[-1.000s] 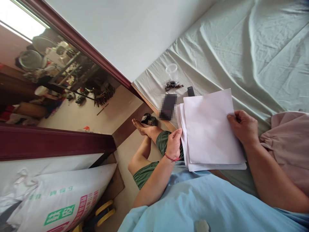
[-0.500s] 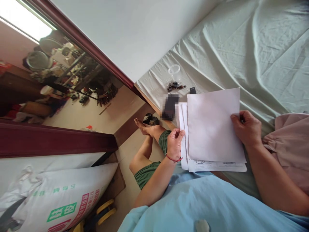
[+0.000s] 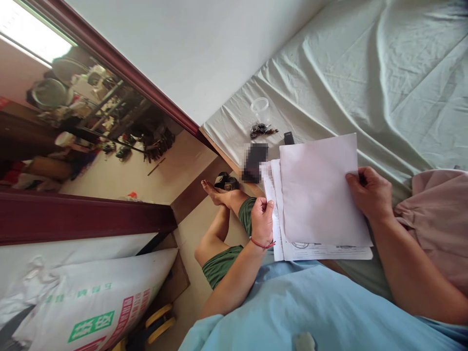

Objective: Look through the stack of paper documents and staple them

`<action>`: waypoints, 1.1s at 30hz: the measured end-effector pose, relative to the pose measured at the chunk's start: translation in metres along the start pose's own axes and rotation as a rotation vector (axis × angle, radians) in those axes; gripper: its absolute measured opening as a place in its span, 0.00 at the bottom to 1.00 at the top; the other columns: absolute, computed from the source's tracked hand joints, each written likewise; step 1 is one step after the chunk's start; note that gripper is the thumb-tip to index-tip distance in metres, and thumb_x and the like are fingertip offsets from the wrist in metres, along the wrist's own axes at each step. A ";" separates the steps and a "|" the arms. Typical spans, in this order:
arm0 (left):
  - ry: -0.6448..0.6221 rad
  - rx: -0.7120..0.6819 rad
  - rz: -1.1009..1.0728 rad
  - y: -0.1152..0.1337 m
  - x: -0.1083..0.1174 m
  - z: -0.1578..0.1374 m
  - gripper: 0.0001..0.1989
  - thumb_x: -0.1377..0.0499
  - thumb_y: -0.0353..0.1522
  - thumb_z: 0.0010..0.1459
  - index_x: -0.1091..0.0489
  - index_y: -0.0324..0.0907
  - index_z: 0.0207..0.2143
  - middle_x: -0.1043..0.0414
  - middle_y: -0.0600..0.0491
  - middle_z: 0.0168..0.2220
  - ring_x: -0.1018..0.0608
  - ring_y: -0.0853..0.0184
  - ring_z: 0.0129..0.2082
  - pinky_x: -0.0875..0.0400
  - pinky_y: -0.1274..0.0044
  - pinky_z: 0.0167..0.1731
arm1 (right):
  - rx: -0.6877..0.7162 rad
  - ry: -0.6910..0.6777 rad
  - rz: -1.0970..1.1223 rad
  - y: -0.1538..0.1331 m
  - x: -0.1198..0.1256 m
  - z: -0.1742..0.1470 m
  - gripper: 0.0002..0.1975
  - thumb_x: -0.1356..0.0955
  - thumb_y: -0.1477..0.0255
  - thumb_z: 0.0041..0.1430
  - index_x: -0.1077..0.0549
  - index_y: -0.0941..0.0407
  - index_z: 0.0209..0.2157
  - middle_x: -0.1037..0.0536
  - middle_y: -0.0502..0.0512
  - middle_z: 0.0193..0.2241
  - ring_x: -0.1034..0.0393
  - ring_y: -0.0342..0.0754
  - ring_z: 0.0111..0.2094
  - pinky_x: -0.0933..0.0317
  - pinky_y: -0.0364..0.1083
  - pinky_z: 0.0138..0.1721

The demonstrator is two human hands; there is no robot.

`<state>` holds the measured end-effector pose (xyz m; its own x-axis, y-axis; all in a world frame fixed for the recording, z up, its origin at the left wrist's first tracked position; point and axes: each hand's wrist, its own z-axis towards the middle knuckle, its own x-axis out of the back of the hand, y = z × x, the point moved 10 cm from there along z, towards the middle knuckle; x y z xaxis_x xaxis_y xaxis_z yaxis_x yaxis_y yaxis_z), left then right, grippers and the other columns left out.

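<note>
A stack of paper sheets point(image 3: 320, 195) is held over the lap, between both hands. Its top sheet is blank; printed lines and part of a round stamp show on a sheet beneath at the lower edge. My left hand point(image 3: 263, 222), with a red string on its wrist, pinches the left edge of the fanned sheets. My right hand point(image 3: 372, 192) grips the right edge, thumb on top of the blank sheet and fingers hidden partly underneath.
On the pale bed sheet point(image 3: 336, 73) lie a blurred dark phone-like object point(image 3: 255, 163), keys point(image 3: 261, 130), a clear plastic cup point(image 3: 261, 109) and a small black item point(image 3: 288, 138). Pink cloth point(image 3: 435, 214) is at right. A white sack point(image 3: 109, 292) stands left, near dark slippers point(image 3: 226, 181).
My left hand has shifted slightly left with the left-hand sheets, fanning them wider, so printed text shows along that edge. The right hand keeps its grip. The view has shifted slightly.
</note>
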<state>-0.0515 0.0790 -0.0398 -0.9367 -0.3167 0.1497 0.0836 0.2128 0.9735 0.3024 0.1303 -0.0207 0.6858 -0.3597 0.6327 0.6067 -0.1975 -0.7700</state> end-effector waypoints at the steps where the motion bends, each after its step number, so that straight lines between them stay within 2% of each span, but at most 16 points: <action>1: 0.002 0.001 0.001 0.000 0.000 -0.001 0.14 0.37 0.41 0.57 0.36 0.42 0.30 0.37 0.59 0.26 0.34 0.72 0.28 0.37 0.79 0.32 | 0.001 -0.001 -0.002 0.000 0.000 0.000 0.14 0.33 0.59 0.53 0.25 0.55 0.34 0.26 0.50 0.25 0.36 0.45 0.27 0.43 0.46 0.34; 13: 0.041 -0.048 0.094 0.005 0.000 -0.010 0.10 0.42 0.38 0.62 0.38 0.43 0.31 0.34 0.57 0.28 0.31 0.70 0.30 0.35 0.77 0.34 | 0.005 -0.015 -0.026 0.000 -0.001 0.001 0.13 0.33 0.59 0.54 0.26 0.55 0.34 0.26 0.51 0.25 0.38 0.45 0.27 0.43 0.45 0.34; 18: 0.070 -0.013 0.059 0.000 0.002 -0.012 0.09 0.40 0.36 0.59 0.38 0.43 0.35 0.34 0.58 0.30 0.30 0.71 0.30 0.34 0.78 0.34 | -0.004 -0.022 -0.011 0.001 -0.001 0.000 0.13 0.33 0.60 0.54 0.25 0.55 0.34 0.26 0.50 0.25 0.37 0.44 0.27 0.43 0.45 0.34; 21: 0.067 0.050 0.021 -0.004 0.004 -0.009 0.13 0.39 0.35 0.57 0.38 0.44 0.41 0.36 0.61 0.26 0.33 0.73 0.25 0.37 0.79 0.29 | -0.007 -0.023 -0.002 0.002 -0.001 0.000 0.14 0.33 0.60 0.54 0.25 0.55 0.34 0.26 0.50 0.25 0.37 0.44 0.27 0.43 0.45 0.34; 24: 0.055 0.121 0.057 -0.007 0.006 0.000 0.17 0.38 0.39 0.58 0.37 0.42 0.46 0.36 0.61 0.23 0.34 0.72 0.22 0.39 0.79 0.27 | 0.002 -0.025 -0.005 0.002 -0.001 0.000 0.14 0.33 0.59 0.54 0.25 0.55 0.35 0.27 0.49 0.25 0.38 0.44 0.27 0.43 0.45 0.34; 29: 0.037 0.061 0.248 0.000 0.003 0.018 0.11 0.40 0.40 0.60 0.32 0.41 0.35 0.30 0.56 0.26 0.28 0.70 0.27 0.36 0.78 0.30 | 0.014 -0.019 -0.001 0.005 -0.002 0.001 0.13 0.33 0.59 0.55 0.25 0.54 0.34 0.27 0.49 0.25 0.37 0.44 0.27 0.44 0.45 0.33; 33: -0.011 -0.017 0.318 0.009 -0.005 0.017 0.09 0.45 0.38 0.64 0.33 0.42 0.33 0.27 0.55 0.29 0.25 0.68 0.30 0.34 0.77 0.34 | 0.043 0.010 -0.007 0.004 -0.001 0.001 0.12 0.33 0.60 0.55 0.26 0.54 0.34 0.27 0.49 0.25 0.36 0.45 0.27 0.43 0.46 0.33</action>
<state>-0.0520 0.0980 -0.0346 -0.8664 -0.2266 0.4449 0.3783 0.2835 0.8812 0.3046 0.1309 -0.0243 0.6779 -0.3673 0.6368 0.6282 -0.1606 -0.7613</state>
